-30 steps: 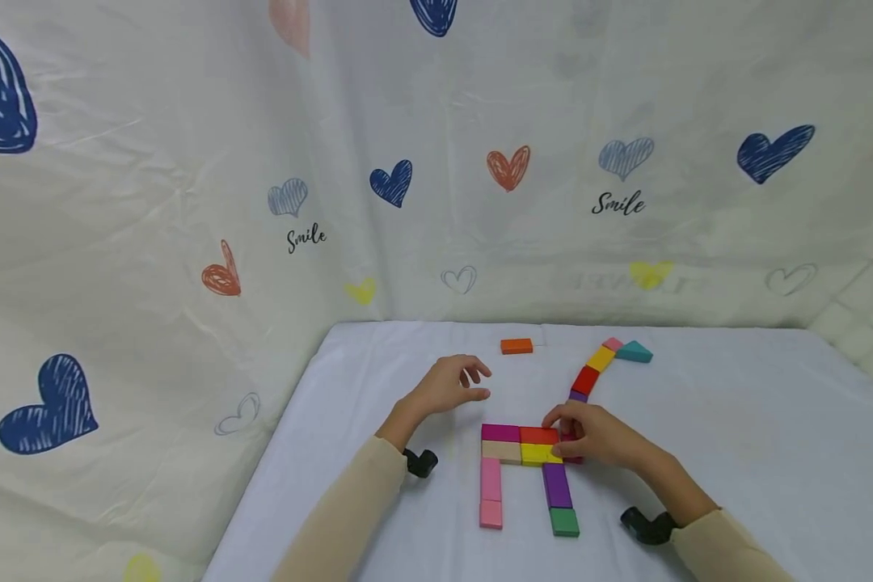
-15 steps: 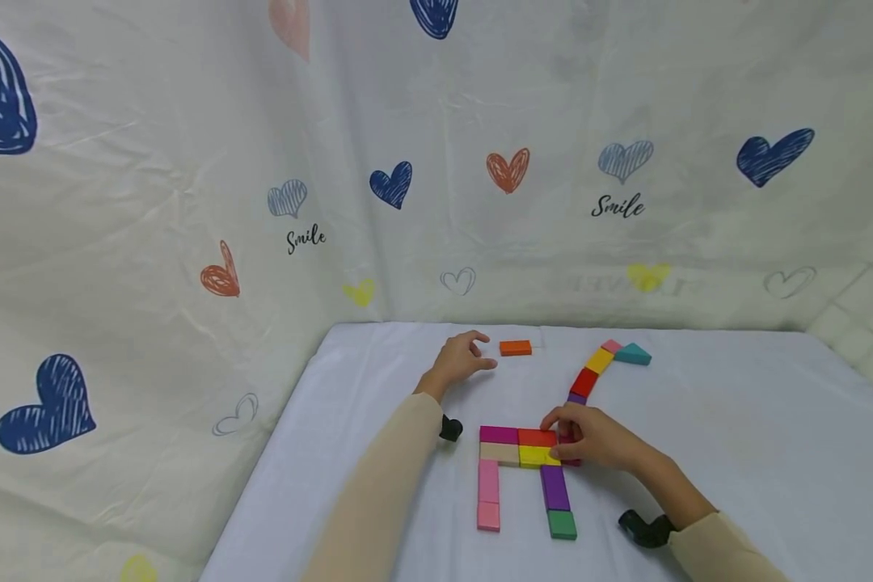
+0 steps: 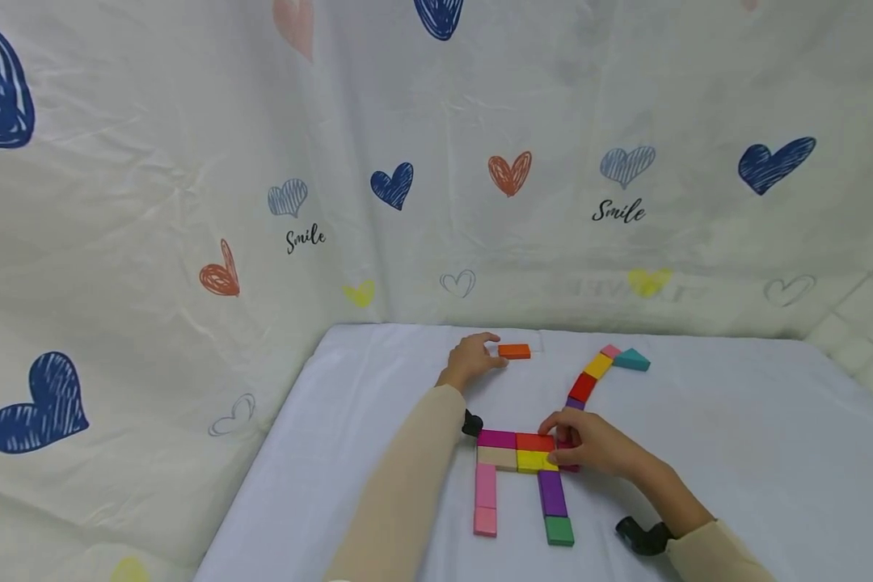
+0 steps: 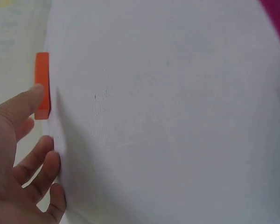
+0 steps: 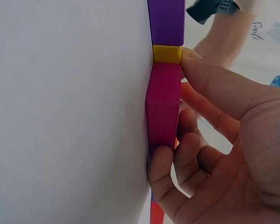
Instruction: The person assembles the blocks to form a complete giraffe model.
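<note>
My left hand (image 3: 473,360) reaches to the back of the table, thumb and forefinger spread at the left end of an orange block (image 3: 514,352). In the left wrist view its thumb overlaps that orange block (image 4: 42,79). My right hand (image 3: 595,443) arches over the right end of a flat block figure. Its thumb rests at the yellow block (image 5: 167,54), and its curled fingers hold round the far end of a magenta block (image 5: 163,116). Beside it lie a red block (image 3: 534,442) and the yellow block (image 3: 533,461), partly covered by the fingertips.
Two legs of blocks run toward me, pink (image 3: 485,485) at left, purple (image 3: 552,493) and green (image 3: 559,531) at right. Beyond the right hand a curved row includes a red block (image 3: 583,387), a yellow block (image 3: 598,365) and a teal triangle (image 3: 631,360). A heart-printed cloth hangs behind.
My left hand has moved away from me and slightly right, from above the figure to the orange block. The right hand has stayed at the figure's right end.
</note>
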`<state>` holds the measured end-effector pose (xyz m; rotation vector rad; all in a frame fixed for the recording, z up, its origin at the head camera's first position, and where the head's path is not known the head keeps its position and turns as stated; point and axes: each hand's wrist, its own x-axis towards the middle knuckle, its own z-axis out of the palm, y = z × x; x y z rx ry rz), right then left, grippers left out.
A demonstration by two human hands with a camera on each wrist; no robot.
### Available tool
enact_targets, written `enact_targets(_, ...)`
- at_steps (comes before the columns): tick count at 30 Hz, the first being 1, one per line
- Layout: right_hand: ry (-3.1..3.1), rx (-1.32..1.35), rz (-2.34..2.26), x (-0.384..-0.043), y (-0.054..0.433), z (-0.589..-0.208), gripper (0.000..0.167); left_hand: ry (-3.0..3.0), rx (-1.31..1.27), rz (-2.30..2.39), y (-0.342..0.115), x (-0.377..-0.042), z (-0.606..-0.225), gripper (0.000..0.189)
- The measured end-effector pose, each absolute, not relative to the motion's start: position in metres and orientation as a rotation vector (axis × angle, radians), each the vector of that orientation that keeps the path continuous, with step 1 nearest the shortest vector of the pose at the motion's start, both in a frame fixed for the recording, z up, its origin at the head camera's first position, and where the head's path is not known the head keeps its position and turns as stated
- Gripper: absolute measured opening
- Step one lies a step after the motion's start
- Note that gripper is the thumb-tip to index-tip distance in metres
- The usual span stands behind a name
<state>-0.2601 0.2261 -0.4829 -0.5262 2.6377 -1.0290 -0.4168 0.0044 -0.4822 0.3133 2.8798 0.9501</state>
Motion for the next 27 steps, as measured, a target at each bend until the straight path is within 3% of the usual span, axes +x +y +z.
enact_targets(10,2.645,-0.53,-1.024,-0.259,0.226,-0.482,0.035,2.929,0.273,0.938,0.008,-0.42,-0.487,0.028)
enact_targets(27,2.646,-0.514,-1.021,-0.259,0.225,-0.482,0.036,2.941,0.391,0.726,-0.027,-0.411,-0.484,0.025)
